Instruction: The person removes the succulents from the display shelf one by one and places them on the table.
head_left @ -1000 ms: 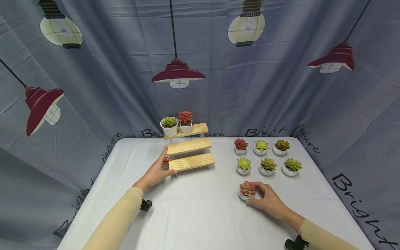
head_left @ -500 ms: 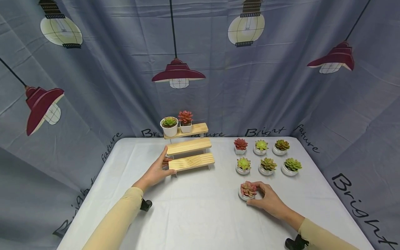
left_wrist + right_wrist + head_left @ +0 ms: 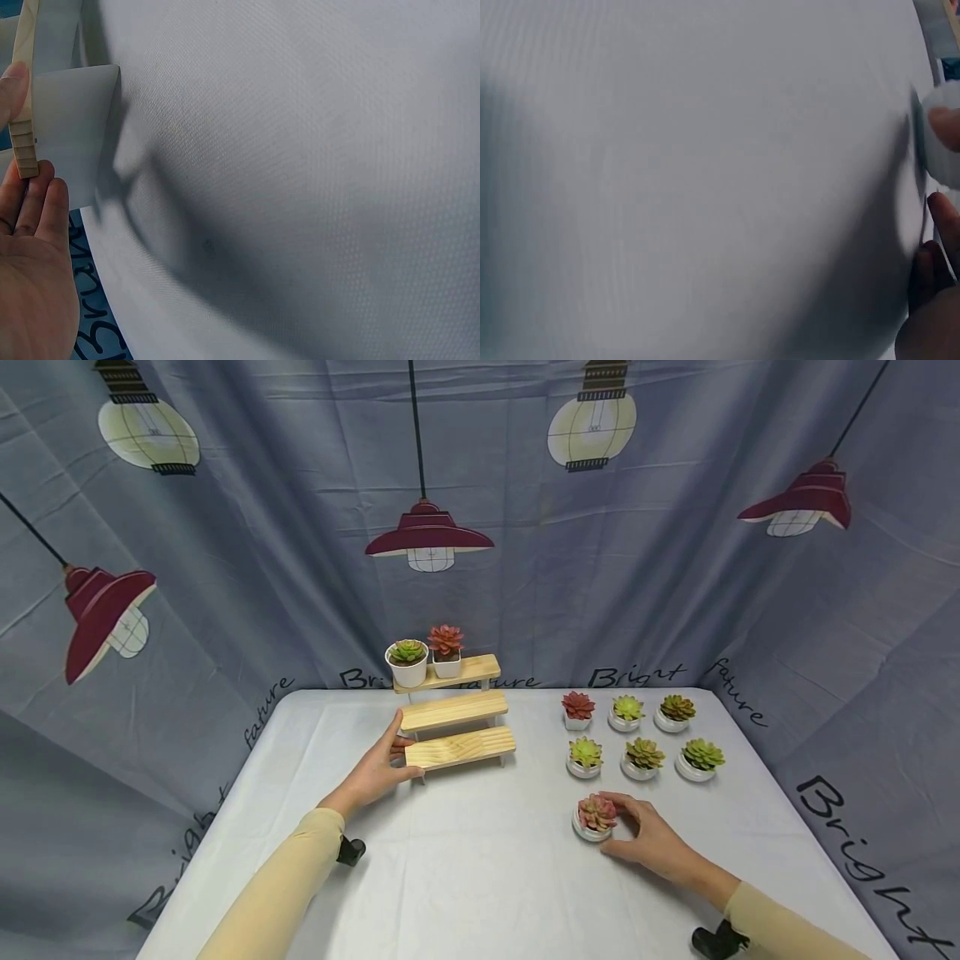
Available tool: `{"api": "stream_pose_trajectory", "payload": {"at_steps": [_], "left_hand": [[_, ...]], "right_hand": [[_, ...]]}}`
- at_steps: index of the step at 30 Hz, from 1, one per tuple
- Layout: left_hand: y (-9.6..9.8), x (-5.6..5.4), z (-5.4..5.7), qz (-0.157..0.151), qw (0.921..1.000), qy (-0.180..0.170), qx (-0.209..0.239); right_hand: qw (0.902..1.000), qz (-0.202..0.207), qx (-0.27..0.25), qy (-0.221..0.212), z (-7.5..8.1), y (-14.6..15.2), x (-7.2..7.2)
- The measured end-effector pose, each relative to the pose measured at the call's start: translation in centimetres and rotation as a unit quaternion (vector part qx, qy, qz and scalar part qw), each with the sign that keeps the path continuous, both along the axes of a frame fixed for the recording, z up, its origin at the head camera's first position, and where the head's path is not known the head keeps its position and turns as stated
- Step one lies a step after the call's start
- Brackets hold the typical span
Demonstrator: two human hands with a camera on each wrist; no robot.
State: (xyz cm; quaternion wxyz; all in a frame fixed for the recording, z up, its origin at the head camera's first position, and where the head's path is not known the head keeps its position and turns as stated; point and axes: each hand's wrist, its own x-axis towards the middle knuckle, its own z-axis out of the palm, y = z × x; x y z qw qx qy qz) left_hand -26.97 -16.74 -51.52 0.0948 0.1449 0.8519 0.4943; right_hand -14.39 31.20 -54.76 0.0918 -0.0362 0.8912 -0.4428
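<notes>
A three-tier wooden plant stand [image 3: 465, 746] stands toward the back left of the table. My left hand [image 3: 375, 770] holds the left end of its lowest shelf, thumb in front and fingers behind; the left wrist view shows the thumb [image 3: 10, 94] against the board [image 3: 23, 142]. A pink succulent in a round white pot [image 3: 596, 816] sits upright on the cloth. Around its right side is my right hand [image 3: 651, 843], thumb and fingers spread. In the right wrist view the thumb overlaps the white pot [image 3: 939, 154], while a lower fingertip shows a small gap from it.
On the top shelf sit a green succulent [image 3: 407, 662] and a red succulent [image 3: 446, 652] in white pots. Behind the pink one stand several more potted succulents in two rows, including a red one [image 3: 577, 712] and a green one [image 3: 699, 760]. A grey curtain [image 3: 510, 602] hangs behind the table.
The pink succulent has shifted very slightly right. My right hand has drawn back a little to the right, its thumb coming away from the pot's front. The left hand stays in place.
</notes>
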Motion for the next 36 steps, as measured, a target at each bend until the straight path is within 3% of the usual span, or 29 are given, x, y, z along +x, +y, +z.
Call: {"api": "stream_pose_trajectory", "payload": {"at_steps": [5,10,20,30,36], "left_hand": [[0.0,0.0,-0.1,-0.003,1.0,0.0,0.003],[0.0,0.0,0.0,-0.003,1.0,0.0,0.003],[0.1,0.1,0.2,0.003,1.0,-0.003,0.001],[-0.1,0.2,0.2,0.004,1.0,0.002,0.0],[0.0,0.2,0.3,0.003,1.0,0.002,0.001]], "right_hand": [[0.9993,0.017,-0.027,0.018,0.8,1.3,-0.2],[0.9965,0.03,-0.035,0.07,2.1,2.1,-0.6],[0.9935,0.017,-0.021,0.111,6.7,1.3,-2.8],[0.9887,0.035,-0.051,0.137,11.1,-2.7,-6.9],[0.9895,0.044,-0.079,0.113,12.5,-6.2,-9.8]]}}
